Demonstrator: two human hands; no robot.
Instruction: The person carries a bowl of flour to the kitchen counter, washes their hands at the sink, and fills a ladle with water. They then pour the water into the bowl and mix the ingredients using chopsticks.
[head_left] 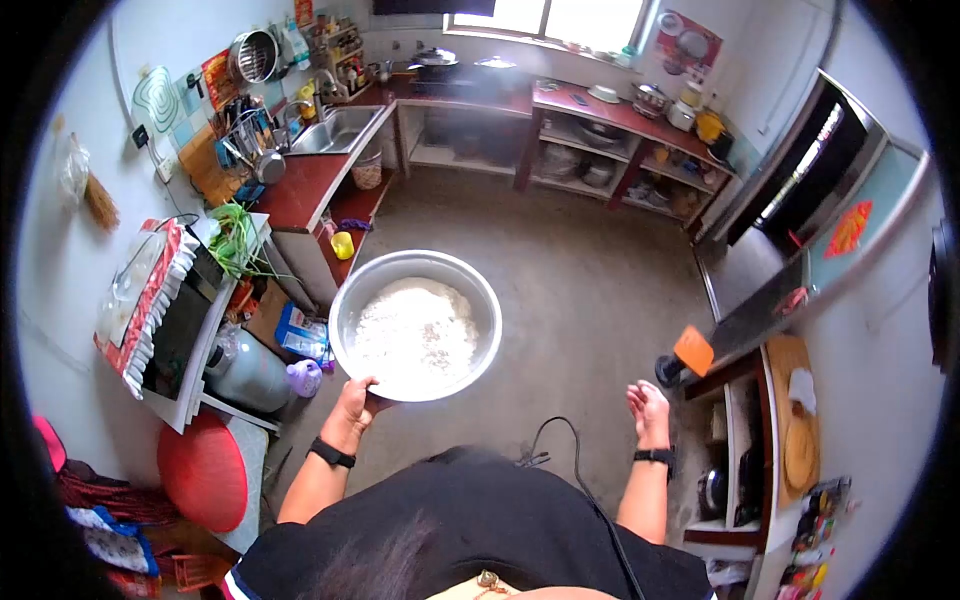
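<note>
**Over the floor, a basin of powder held from one side**

You have the metal basin [488,315] out in front of you, above the floor [590,290], with white powder [415,325] heaped inside. The grip of your left hand [356,405] is clamped on the basin's near-left rim; any fingers underneath are hidden. Your right hand [648,405], right of the basin and well apart from it, has its fingers loosely parted, holding nothing that shows. With one hold at one edge, the far side could dip and powder slide over the rim if that hold twists. A bump seems likeliest left of the basin, where the bench [290,203], blue box [302,332] and purple jug [304,378] crowd; depth is hard to judge. Beyond and right of the basin, a broad stretch of floor gives you room. The black cable [577,450], nearer you than the basin, could snag.
</note>
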